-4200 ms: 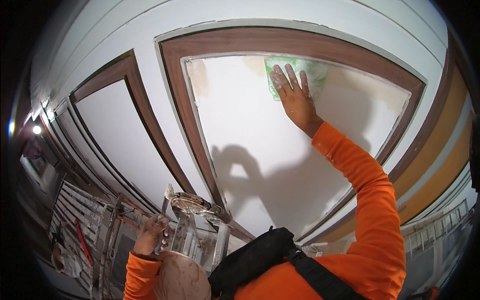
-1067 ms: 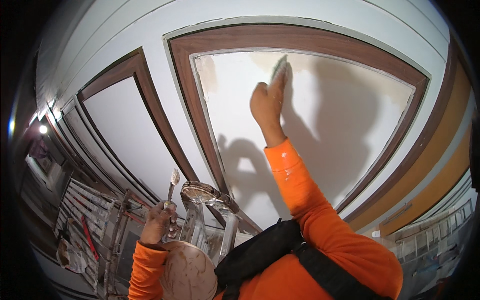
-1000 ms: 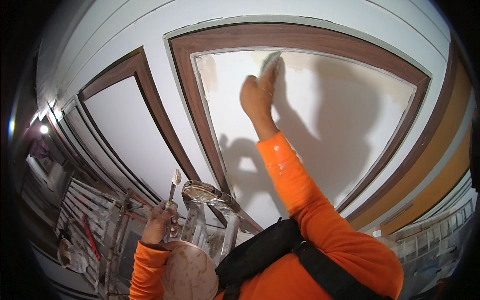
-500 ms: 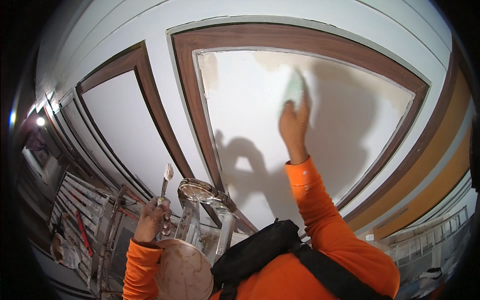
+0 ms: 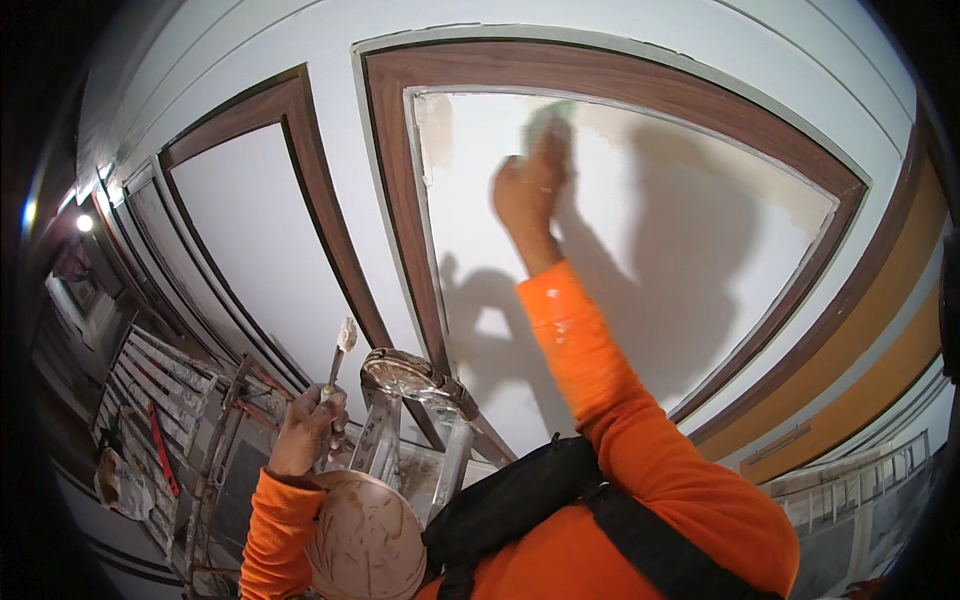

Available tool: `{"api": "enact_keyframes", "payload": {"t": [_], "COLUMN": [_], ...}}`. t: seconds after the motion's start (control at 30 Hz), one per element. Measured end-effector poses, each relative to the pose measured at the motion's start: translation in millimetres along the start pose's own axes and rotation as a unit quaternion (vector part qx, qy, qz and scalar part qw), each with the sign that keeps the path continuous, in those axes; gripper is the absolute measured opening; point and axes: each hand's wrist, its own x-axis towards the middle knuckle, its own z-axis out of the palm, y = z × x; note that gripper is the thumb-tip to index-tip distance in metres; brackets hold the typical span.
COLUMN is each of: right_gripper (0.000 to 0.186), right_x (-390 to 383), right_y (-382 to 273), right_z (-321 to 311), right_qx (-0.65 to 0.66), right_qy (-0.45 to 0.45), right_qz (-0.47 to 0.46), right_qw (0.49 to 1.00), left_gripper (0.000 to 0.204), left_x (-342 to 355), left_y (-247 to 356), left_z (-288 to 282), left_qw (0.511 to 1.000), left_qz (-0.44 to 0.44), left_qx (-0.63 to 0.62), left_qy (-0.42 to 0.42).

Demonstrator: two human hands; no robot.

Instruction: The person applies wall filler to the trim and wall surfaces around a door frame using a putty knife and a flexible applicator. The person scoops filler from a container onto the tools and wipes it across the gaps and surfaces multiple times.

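My right hand (image 5: 528,195) is closed on a pale green flat spreader (image 5: 541,122), blurred by motion, near the top edge of the white wall panel (image 5: 490,190). Beige filler (image 5: 625,130) shows along that edge and in the panel's upper left corner. Lower left, my left hand (image 5: 308,430) grips a putty knife (image 5: 336,368) upright, a lump of whitish paste on its tip. Just below that hand is a round tub (image 5: 368,535), its inside smeared with beige paste. Whether the left fingers also hold the tub's rim is hidden.
Brown wooden moulding (image 5: 392,150) frames the panel. A paint-spattered stepladder (image 5: 420,385) stands close in front of me. Scaffolding with a slatted platform (image 5: 165,400) is at the left. A black bag (image 5: 515,490) hangs across my chest.
My right hand and the spreader have moved left and slightly up along the panel's top edge. My left hand with the putty knife stays almost in place.
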Motion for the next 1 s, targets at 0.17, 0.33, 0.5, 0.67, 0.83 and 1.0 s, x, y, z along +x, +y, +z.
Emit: {"api": "enact_keyframes", "payload": {"t": [0.17, 0.33, 0.5, 0.67, 0.83, 1.0], "right_gripper": [0.060, 0.042, 0.037, 0.039, 0.048, 0.048], "right_x": [-4.6, -20.2, -7.0, -17.7, -33.3, -47.3], "right_y": [-50.2, -52.9, -30.6, -57.4, -97.5, -128.6], "right_z": [27.0, -38.5, -71.9, -63.7, -63.9, -58.7], "right_qx": [0.150, 0.366, 0.603, 0.618, 0.699, 0.746], "right_qy": [-0.174, -0.340, -0.341, -0.335, -0.319, -0.308], "right_qz": [-0.053, 0.279, 0.318, 0.213, 0.178, 0.154], "right_qw": [0.972, 0.820, 0.647, 0.678, 0.614, 0.570], "left_gripper": [0.025, 0.032, 0.046, 0.041, 0.038, 0.043], "left_x": [2.4, -12.5, -15.7, -21.5, -36.7, -46.5], "left_y": [0.3, 4.0, 34.1, 68.2, 87.4, 77.5], "left_z": [-3.7, -6.7, -4.9, -0.3, 3.6, 0.6], "left_qw": [1.000, 0.999, 0.994, 0.989, 0.987, 0.983], "left_qz": [-0.007, 0.040, 0.103, 0.104, 0.129, 0.155], "left_qx": [-0.003, -0.021, -0.032, -0.105, -0.094, -0.089], "left_qy": [0.005, 0.028, -0.018, -0.024, -0.021, -0.032]}}
